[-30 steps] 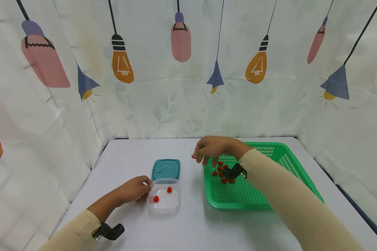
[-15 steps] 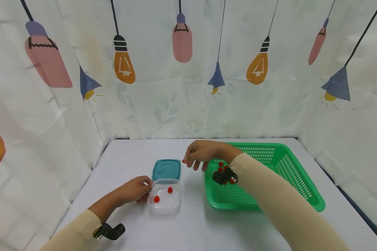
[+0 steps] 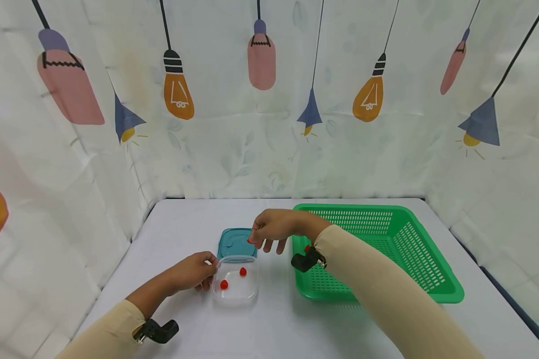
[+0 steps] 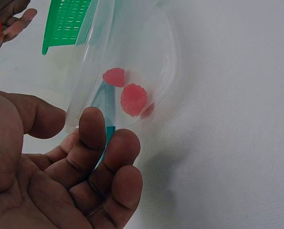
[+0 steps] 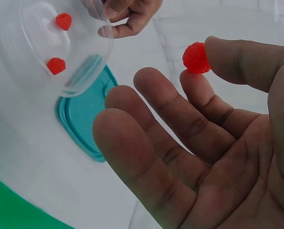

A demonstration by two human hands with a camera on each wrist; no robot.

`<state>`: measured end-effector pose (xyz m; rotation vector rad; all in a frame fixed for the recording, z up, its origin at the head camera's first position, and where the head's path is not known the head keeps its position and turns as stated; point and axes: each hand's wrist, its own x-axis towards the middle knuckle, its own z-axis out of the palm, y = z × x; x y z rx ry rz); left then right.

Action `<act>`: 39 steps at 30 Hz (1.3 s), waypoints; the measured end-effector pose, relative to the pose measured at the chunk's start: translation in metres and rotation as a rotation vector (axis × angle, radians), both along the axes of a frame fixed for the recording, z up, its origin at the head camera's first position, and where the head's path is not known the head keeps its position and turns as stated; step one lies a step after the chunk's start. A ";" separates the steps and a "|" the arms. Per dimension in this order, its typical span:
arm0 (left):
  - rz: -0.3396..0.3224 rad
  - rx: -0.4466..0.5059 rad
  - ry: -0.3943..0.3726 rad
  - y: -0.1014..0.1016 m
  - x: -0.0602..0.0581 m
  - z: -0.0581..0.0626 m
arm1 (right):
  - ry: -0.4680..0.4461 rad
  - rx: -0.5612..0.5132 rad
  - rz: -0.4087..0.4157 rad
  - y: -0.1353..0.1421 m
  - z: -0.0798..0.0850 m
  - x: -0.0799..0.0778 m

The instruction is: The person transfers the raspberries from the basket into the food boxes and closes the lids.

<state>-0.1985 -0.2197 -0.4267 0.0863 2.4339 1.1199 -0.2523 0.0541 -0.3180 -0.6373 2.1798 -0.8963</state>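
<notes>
My right hand (image 3: 273, 227) pinches a red raspberry (image 5: 196, 58) between thumb and forefinger, above the table close to the teal lid (image 3: 235, 243). A clear plastic container (image 3: 236, 293) sits just in front of that lid, with one raspberry (image 3: 243, 271) toward its back right and another raspberry (image 3: 224, 284) nearer its left side. At the container's left rim, my left hand (image 3: 193, 270) pinches the edge between thumb and forefinger. In the left wrist view its other fingers (image 4: 125, 191) are bent loosely outside the wall.
A green perforated basket (image 3: 431, 264) stands on the right of the white table (image 3: 184, 219). A raspberry (image 3: 307, 248) shows inside it; my right wrist and its black camera (image 3: 305, 260) cover part of the basket. Patterned cloth walls (image 3: 269, 149) enclose the table's back and sides.
My right hand has moved left and toward me with its raspberry, from the basket's left rim to the lid. The left hand and the container have stayed in place.
</notes>
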 end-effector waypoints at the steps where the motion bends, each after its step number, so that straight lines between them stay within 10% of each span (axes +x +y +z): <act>1: 0.002 -0.002 0.001 0.000 0.000 0.000 | -0.001 -0.001 0.004 -0.002 -0.001 0.000; 15: -0.001 0.005 -0.004 0.000 0.000 0.001 | 0.011 0.007 -0.026 -0.002 -0.008 -0.001; 39: 0.006 -0.017 -0.007 0.002 0.000 0.003 | -0.013 0.009 -0.173 0.082 0.000 -0.012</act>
